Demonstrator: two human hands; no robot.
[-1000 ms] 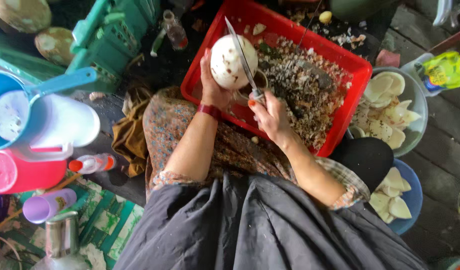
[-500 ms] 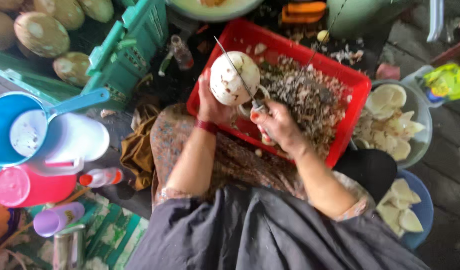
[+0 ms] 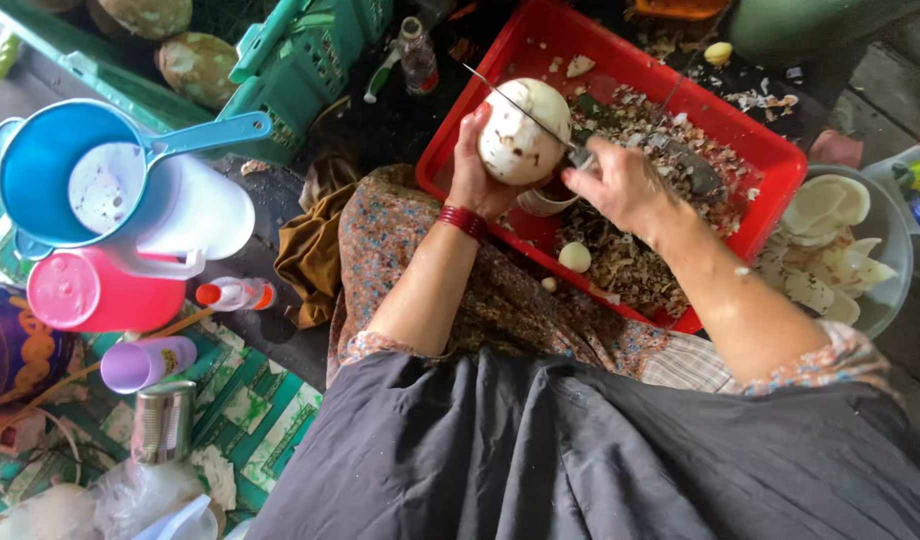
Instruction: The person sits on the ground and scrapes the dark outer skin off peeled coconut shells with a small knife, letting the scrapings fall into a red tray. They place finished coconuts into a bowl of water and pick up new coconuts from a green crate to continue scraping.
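Observation:
My left hand (image 3: 472,178) cups a pale, peeled round coconut (image 3: 520,135) from its left side, above the near corner of a red tray (image 3: 750,135). A red band circles that wrist. My right hand (image 3: 618,183) grips the handle of a long thin knife (image 3: 515,101) whose blade lies across the coconut's upper face. Brown shavings (image 3: 630,260) fill the tray under both hands. A small white piece (image 3: 574,257) lies on the shavings near the tray's front edge.
A clear bowl (image 3: 892,250) of white coconut pieces sits right of the tray. At left stand a blue scoop (image 3: 50,165), a white jug (image 3: 205,215), a pink jug (image 3: 100,295), a purple cup (image 3: 145,362) and a tin can (image 3: 165,420). A green crate (image 3: 310,65) and unpeeled coconuts (image 3: 198,65) lie at the back.
The coconut and both hands sit lower and nearer the tray's front corner. The knife blade has tipped from nearly upright to lying flatter across the coconut's top.

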